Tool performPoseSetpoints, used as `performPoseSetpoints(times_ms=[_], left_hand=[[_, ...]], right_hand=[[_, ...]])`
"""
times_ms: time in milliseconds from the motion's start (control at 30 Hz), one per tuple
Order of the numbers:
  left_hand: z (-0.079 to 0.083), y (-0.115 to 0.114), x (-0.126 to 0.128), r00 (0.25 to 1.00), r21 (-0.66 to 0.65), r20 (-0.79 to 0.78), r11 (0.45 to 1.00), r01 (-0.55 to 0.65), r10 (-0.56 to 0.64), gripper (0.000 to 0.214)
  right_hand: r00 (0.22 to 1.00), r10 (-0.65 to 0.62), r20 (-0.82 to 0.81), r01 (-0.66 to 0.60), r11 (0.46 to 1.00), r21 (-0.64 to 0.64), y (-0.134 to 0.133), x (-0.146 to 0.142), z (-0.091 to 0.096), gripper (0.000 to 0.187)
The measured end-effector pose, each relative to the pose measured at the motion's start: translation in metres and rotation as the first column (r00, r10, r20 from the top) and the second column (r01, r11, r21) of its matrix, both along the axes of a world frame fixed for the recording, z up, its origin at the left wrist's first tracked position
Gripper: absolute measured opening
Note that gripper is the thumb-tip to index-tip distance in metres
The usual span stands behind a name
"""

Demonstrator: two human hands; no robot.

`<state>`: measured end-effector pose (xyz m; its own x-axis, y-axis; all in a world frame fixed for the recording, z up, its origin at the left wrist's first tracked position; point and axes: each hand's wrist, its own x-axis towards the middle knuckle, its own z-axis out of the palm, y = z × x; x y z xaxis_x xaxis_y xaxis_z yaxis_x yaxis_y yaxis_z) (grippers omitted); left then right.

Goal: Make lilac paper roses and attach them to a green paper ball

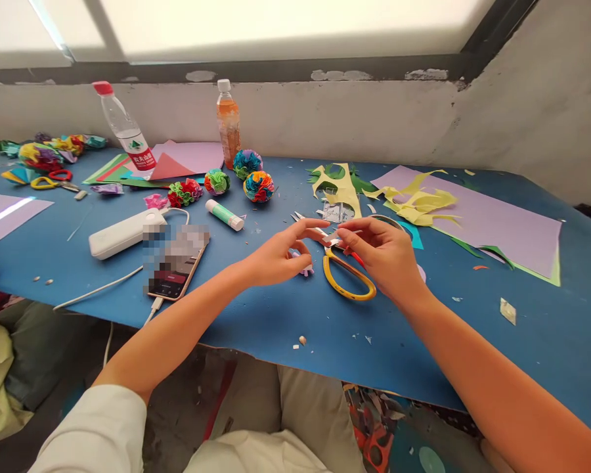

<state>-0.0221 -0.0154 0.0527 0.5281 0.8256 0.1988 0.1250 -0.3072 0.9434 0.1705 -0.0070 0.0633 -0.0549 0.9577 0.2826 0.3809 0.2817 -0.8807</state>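
Pale strip (331, 237) is sitting pinched in my right hand (388, 255), over the blue table (285, 316); my left hand (276, 255) is curving beside it, purple paper (306, 270) showing by the thumb, grip I can't tell. Yellow-handled scissors (331, 281) are lying below, paper balls (259, 186) sitting farther back.

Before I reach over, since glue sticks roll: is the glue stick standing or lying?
Lying: the glue stick rests on its side, its length along the blue table.

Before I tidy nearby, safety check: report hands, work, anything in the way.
Right hand pinching small pale strip. Left hand at purple paper piece, grip unclear. Yellow-handled scissors between hands.
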Motion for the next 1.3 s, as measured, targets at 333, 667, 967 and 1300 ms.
performPoseSetpoints(times_ms=[333,667,967,1300], left_hand=[[-0.007,0.002,0.000,0.988,0.113,-0.148,0.993,-0.025,0.042,0.049],[0.008,0.003,-0.003,0.616,0.250,-0.692,0.925,-0.285,0.377,0.047],[-0.005,0.006,0.005,0.643,0.139,-0.700,0.942,-0.304,0.311,0.041],[-0.004,0.002,0.008,0.729,0.182,-0.535,0.901,-0.393,0.426,0.021]], right_hand=[[0.998,0.054,0.025,-0.054,0.999,0.000,-0.003,0.003,-0.007,0.041],[0.990,0.010,-0.140,-0.014,1.000,-0.028,-0.004,0.004,-0.013,0.042],[0.964,0.092,-0.248,-0.153,0.959,-0.238,-0.002,-0.001,-0.033,0.051],[0.939,0.115,-0.326,-0.170,0.974,-0.146,-0.006,-0.005,-0.035,0.044]])
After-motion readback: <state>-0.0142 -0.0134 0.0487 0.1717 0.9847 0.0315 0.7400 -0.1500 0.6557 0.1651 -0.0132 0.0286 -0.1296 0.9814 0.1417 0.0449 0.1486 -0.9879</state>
